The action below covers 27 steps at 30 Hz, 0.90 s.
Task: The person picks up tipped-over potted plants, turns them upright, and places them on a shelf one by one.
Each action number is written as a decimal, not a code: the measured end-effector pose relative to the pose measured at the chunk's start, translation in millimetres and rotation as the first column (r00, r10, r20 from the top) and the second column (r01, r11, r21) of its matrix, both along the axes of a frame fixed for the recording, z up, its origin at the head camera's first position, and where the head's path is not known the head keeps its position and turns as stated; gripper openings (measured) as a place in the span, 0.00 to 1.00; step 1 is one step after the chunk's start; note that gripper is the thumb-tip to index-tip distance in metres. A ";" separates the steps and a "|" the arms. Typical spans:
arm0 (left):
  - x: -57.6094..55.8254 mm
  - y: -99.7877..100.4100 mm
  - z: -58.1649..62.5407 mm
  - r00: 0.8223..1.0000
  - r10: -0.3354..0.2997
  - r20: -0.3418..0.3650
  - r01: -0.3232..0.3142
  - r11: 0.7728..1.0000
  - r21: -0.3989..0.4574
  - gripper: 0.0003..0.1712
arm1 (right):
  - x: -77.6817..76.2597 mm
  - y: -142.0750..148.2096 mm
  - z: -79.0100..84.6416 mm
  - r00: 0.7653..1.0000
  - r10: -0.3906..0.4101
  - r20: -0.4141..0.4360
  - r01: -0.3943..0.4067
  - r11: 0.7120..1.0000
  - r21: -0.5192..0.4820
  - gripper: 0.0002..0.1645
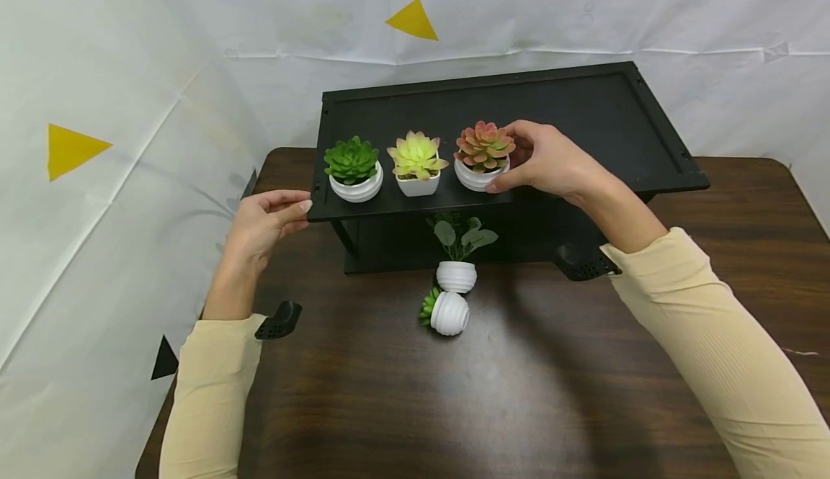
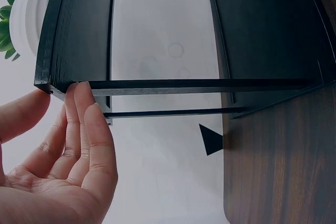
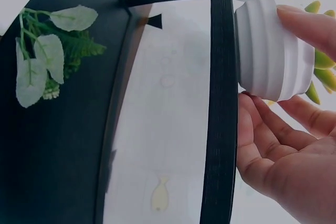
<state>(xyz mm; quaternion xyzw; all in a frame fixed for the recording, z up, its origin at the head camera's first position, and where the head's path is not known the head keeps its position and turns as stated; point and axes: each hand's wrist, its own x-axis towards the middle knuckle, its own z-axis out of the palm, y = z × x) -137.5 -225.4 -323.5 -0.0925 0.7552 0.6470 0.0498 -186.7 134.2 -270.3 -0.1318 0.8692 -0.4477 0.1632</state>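
Note:
A black two-tier shelf (image 1: 570, 115) carries three potted succulents on its top board. My right hand (image 1: 551, 158) grips the white ribbed pot of the reddish succulent (image 1: 484, 146), thumb on the near side. In the right wrist view this pot (image 3: 273, 51) stands on the board, fingers (image 3: 262, 124) around its far side. To its left are the yellow-green succulent (image 1: 417, 155) in a square pot and the green succulent (image 1: 352, 162) in a round one. My left hand (image 1: 262, 223) pinches the shelf's front left corner, thumb at the edge and fingers (image 2: 97, 129) beneath the board.
Before the shelf, a leafy plant in a white pot (image 1: 457, 276) stands upright at the lower tier's front. Against it, a small green succulent's pot (image 1: 450, 313) lies tipped on the brown wooden table (image 1: 415, 407). White sheeting (image 1: 551, 11) hangs behind and left.

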 end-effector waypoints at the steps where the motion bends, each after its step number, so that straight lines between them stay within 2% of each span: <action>1: -0.1 0.0 0.2 1.000 0.001 0.000 -0.001 1.000 -0.001 0.20 | 0.0 0.0 0.2 1.000 0.000 -0.001 0.000 1.000 0.001 0.34; 18: -0.5 0.2 0.6 1.000 0.001 0.007 -0.001 1.000 -0.002 0.21 | 4.3 4.4 2.4 1.000 0.007 -0.005 -0.007 1.000 -0.020 0.34; 27: -0.1 0.0 0.3 1.000 0.000 0.010 0.000 0.999 -0.033 0.21 | 9.3 10.6 4.2 1.000 0.002 0.011 -0.002 1.000 -0.007 0.33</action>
